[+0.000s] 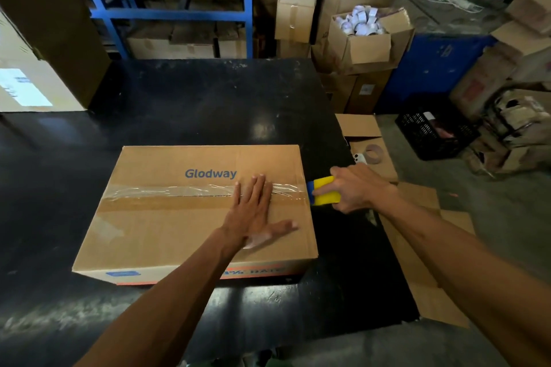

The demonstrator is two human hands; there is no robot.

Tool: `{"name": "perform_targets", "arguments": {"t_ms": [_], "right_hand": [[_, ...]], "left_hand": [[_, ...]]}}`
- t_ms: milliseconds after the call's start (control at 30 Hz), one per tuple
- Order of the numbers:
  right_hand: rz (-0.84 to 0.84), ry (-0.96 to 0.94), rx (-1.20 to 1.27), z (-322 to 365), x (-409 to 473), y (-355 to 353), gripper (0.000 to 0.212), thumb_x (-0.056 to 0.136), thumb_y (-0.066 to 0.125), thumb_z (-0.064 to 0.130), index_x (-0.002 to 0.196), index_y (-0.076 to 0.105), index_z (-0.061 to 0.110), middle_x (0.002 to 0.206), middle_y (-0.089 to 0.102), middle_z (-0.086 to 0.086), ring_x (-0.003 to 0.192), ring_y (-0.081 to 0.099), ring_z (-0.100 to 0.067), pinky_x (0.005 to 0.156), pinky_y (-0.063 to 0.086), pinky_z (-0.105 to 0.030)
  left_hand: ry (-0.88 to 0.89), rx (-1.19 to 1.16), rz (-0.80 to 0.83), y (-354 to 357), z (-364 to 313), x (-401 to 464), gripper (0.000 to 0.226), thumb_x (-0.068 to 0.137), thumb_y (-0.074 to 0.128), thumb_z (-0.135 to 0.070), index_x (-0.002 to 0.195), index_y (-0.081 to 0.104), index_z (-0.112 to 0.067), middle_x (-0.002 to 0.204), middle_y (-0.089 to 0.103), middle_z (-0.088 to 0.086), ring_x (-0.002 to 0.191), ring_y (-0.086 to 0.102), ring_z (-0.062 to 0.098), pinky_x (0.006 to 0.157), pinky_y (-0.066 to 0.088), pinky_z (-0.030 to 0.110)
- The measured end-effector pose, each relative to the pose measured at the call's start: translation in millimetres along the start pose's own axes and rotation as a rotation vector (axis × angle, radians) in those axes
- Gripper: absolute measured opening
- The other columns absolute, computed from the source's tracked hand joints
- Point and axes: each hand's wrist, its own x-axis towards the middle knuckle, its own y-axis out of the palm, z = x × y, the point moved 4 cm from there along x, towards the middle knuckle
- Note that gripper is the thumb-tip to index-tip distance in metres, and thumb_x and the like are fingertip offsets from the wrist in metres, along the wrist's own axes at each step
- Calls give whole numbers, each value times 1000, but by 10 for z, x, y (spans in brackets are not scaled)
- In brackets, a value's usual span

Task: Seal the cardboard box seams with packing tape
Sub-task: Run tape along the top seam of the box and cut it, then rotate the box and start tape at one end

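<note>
A closed brown cardboard box [167, 226] printed "Glodway" lies flat on the black table [193, 104]. A strip of clear packing tape [167, 190] runs along its centre seam from the left edge to the right edge. My left hand [256, 214] presses flat on the box top, fingers spread, fingertips on the tape near the right end. My right hand [354, 188] grips a yellow and blue tape dispenser [323, 191] just past the box's right edge, at the end of the tape.
Flattened cardboard [417, 247] and a spare tape roll [374, 153] lie right of the table. An open box of tape rolls [362, 39], a black crate [435, 131], stacked cartons and blue shelving [173, 13] stand behind. A large box [35, 39] sits at the table's far left.
</note>
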Motion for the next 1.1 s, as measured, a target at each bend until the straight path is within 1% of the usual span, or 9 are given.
{"name": "perform_targets", "arguments": {"t_ms": [133, 233, 333, 433, 533, 733, 933, 1033, 1100], "right_hand": [[-65, 128, 105, -215, -99, -172, 53, 87, 52, 59, 138, 37, 58, 105, 44, 1, 87, 46, -15, 78, 41, -37], [-120, 321, 201, -325, -191, -223, 54, 86, 50, 62, 139, 38, 56, 112, 51, -4, 100, 52, -23, 90, 44, -47], [-215, 434, 273, -354, -353, -251, 52, 89, 51, 59, 139, 39, 55, 118, 56, -7, 107, 54, -25, 91, 42, -42], [-320, 459, 430, -341, -442, -263, 50, 86, 58, 54, 136, 49, 50, 108, 60, -5, 97, 56, -21, 84, 43, -35], [-419, 476, 648, -276, -430, -305, 57, 73, 56, 62, 129, 54, 53, 94, 63, 4, 85, 58, -13, 82, 50, -39], [-645, 483, 947, -80, -325, -613, 51, 73, 74, 43, 122, 60, 53, 97, 65, 17, 87, 62, -9, 78, 55, -35], [-652, 404, 1138, 158, -225, -815, 52, 71, 75, 42, 118, 60, 58, 104, 68, 20, 96, 61, -4, 78, 50, -22], [-649, 391, 1188, 316, -237, -891, 52, 70, 76, 40, 116, 61, 60, 103, 69, 21, 96, 62, -1, 80, 48, -20], [-624, 374, 1216, 437, -261, -917, 51, 70, 77, 38, 115, 62, 59, 101, 70, 22, 95, 63, 0, 81, 49, -21]], "left_hand": [[-223, -175, -143, -140, -338, 290, 111, 83, 7, -88, 159, 5, -7, 166, 9, 22, 154, 0, 37, 122, -8, 57], [-365, -187, -95, -94, -559, 521, 102, 93, 14, -77, 157, -5, 0, 164, -11, 26, 152, -17, 40, 122, -10, 56], [-404, -140, -110, -13, -593, 589, 96, 97, 18, -67, 155, -7, 5, 162, -16, 30, 150, -19, 43, 123, -6, 56], [-348, -144, -110, 7, -554, 592, 102, 94, 21, -70, 154, -9, 7, 161, -16, 32, 150, -18, 45, 123, -9, 53], [-292, -136, -98, 21, -536, 558, 108, 90, 28, -73, 155, -7, 6, 161, -16, 32, 150, -19, 44, 121, -12, 50], [-59, 6, -40, 105, -498, 320, 107, 90, 33, -71, 156, -2, 6, 163, -8, 30, 151, -14, 43, 124, -9, 50], [304, 174, 97, -36, -302, -48, 109, 87, 55, -66, 159, 6, 1, 167, -3, 22, 154, -4, 35, 125, -3, 42], [409, 192, 147, -63, -221, -261, 107, 85, 60, -62, 160, 8, -8, 169, -3, 11, 155, -4, 26, 125, -3, 51], [389, 183, 139, -22, -140, -390, 102, 86, 59, -61, 162, 5, -20, 169, -8, 3, 155, -11, 24, 121, -7, 61]]}}
